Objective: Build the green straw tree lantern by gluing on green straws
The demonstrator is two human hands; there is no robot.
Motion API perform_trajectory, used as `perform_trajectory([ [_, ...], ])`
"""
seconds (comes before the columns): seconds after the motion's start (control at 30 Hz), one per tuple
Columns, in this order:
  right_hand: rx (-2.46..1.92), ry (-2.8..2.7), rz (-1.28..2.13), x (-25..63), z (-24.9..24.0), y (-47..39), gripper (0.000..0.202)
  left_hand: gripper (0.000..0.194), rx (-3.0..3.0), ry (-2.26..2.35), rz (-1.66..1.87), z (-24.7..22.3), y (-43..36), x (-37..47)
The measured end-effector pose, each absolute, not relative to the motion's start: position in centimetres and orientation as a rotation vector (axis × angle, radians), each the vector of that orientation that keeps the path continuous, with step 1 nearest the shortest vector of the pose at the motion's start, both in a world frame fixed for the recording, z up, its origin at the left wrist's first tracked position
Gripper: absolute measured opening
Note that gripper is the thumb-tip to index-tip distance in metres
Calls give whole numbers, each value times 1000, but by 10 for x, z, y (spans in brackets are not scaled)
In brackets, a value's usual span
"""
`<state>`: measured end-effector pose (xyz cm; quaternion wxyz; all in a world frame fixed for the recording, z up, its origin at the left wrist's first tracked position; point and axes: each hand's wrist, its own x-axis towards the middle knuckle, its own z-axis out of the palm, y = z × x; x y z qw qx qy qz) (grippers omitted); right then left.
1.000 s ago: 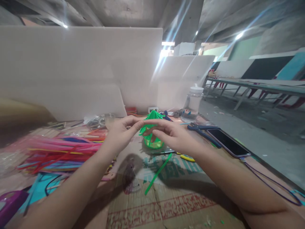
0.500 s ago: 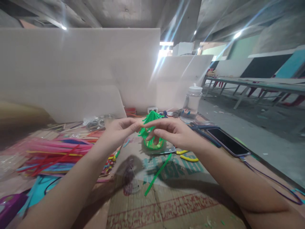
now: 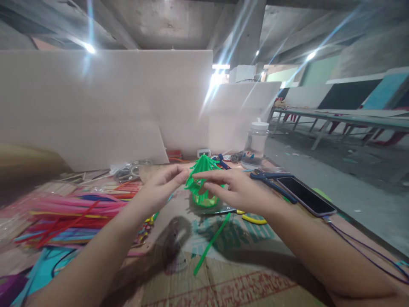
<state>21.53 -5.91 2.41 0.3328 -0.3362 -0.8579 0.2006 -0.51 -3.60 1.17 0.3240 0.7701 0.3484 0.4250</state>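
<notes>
Around 8 o'clock, taking the green piece as the middle of the dial, a purple object point(image 3: 12, 286) sits at the edge of view, cut off by it. Toward 9 o'clock lies a bundle of fuzzy stems point(image 3: 75, 215), mostly pink, red and blue. The left hand point(image 3: 162, 184) reaches in beside the green piece, thumb and index brought close at their tips; whether they pinch anything, I cannot tell. At 7 o'clock lies a clear, flat plastic piece point(image 3: 175, 255).

At the centre, the green piece point(image 3: 204, 164) stands upright over the cardboard point(image 3: 179, 288), peak toward 12 o'clock and long axis running 12 to 6 (rather like a little tent). Below it, a loose green stem point(image 3: 211, 245) slants from 1 to 7 o'clock.

The right hand point(image 3: 238, 187) covers part of the green piece, index stretched toward 9 o'clock, thumb apart beneath; contact is unclear. Yellow handles point(image 3: 254, 219) show at 4 o'clock, a lidded bottle point(image 3: 255, 143) at 2, dark blue pliers point(image 3: 276, 183) and a phone point(image 3: 306, 196) near 3.
</notes>
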Motion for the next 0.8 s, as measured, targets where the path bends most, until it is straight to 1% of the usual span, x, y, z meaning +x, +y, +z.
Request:
perform_trajectory([
  [0.1,-940,-2252,522,212,23,-58,33,23,2187,1054,1308,13,-45,-5],
  [0.17,-969,-2322,594,209,23,-60,31,15,2403,1051,1366,12,-49,-1],
  [0.23,-995,-2382,633,205,21,-63,26,12,2527,991,1374,9,-51,4],
  [0.3,-1003,-2408,609,203,19,-65,22,11,2578,966,1358,6,-51,8],
  [0.47,-996,-2449,553,204,15,-65,21,15,2721,928,1345,-3,-51,13],
  [0.6,-1013,-2468,528,203,16,-69,20,7,2798,900,1402,-6,-54,16],
  [0.7,-1038,-2514,510,203,21,-75,25,11,2769,940,1372,1,-58,13],
  [0.8,-1062,-2573,577,219,35,-73,31,14,2654,1141,1347,14,-54,0],
])
